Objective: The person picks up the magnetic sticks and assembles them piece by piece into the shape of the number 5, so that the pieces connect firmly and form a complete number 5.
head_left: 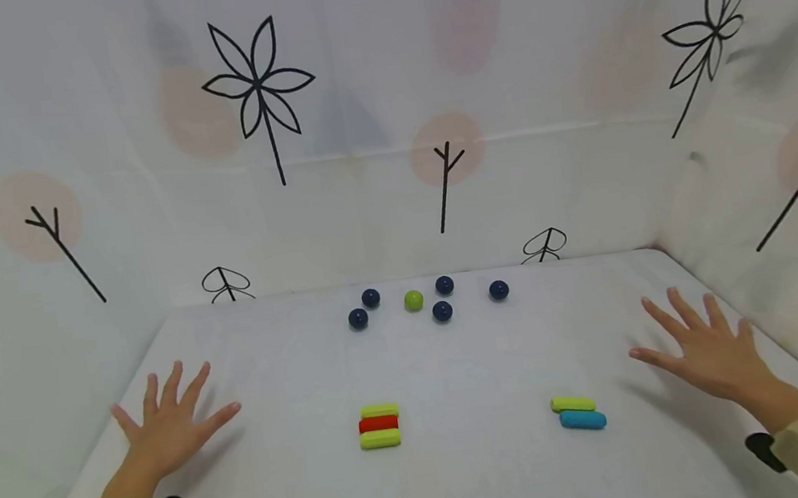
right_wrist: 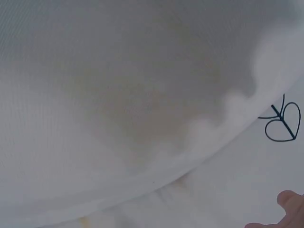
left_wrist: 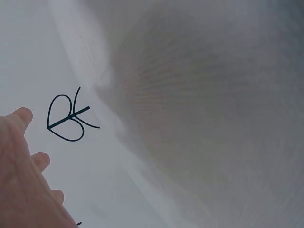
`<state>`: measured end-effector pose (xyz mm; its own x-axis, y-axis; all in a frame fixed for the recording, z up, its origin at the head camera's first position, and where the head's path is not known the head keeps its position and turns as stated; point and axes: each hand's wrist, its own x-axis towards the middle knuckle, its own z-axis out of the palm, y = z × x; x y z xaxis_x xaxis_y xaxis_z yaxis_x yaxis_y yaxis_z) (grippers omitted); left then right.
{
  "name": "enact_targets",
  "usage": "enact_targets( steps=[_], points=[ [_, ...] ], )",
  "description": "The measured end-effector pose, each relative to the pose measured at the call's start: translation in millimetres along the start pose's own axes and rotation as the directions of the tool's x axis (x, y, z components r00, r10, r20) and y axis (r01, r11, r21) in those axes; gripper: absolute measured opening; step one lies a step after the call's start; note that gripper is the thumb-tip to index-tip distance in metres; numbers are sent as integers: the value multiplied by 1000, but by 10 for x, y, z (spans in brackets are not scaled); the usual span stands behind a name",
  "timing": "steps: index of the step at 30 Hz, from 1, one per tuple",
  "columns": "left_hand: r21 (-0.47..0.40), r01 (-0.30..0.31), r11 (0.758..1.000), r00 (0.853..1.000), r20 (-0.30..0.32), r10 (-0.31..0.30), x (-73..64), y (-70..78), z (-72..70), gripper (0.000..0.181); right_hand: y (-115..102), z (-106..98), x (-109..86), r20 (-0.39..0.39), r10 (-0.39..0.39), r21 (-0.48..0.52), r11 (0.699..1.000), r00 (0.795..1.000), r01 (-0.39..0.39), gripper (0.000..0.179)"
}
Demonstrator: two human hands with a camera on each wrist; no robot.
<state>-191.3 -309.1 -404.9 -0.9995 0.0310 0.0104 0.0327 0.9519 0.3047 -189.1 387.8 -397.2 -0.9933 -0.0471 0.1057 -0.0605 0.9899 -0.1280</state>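
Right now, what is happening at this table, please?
A person's left hand and right hand are spread open over the white table, holding nothing. Between them lie three sticks, red between two yellow-green, and, nearer the right hand, a yellow-green stick beside a blue stick. Five dark blue balls and a green ball lie near the far edge.

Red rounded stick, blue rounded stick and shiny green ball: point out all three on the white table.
Red rounded stick [head_left: 378, 424]: head view, middle of its upper surface.
Blue rounded stick [head_left: 583, 420]: head view, middle of its upper surface.
Shiny green ball [head_left: 413, 301]: head view, middle of its visible face.
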Motion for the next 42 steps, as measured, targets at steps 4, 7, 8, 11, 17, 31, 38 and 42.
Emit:
enact_targets(
  steps=[4,7,8,11,17,31,38,42],
  points=[
    [-14,-5,1000,1000,1,5,5,9,26,97,-34,3,13,12,-12,17,1000,1000,12,95],
    [-30,-10,999,1000,-1,10,11,24,43,97,-58,12,17,18,-29,38,999,999,28,93],
    [-34,-13,999,1000,-2,13,12,33,46,97,-66,18,18,15,-35,42,999,999,34,92],
    [-48,-26,998,1000,-9,26,17,66,56,97,-91,38,24,10,-51,56,997,999,50,91],
    [-75,-64,995,998,-28,63,28,149,90,95,-144,71,49,-8,-75,79,994,997,75,90],
    [-72,-168,983,983,-87,161,32,337,132,88,-350,60,156,-10,-93,162,982,996,94,89],
    [-100,-207,973,975,-102,197,57,404,168,86,-404,60,204,-34,-112,208,971,993,117,87],
    [-135,-224,965,972,-100,212,45,464,163,86,-448,64,235,-55,-122,232,964,991,132,86]
  ],
)
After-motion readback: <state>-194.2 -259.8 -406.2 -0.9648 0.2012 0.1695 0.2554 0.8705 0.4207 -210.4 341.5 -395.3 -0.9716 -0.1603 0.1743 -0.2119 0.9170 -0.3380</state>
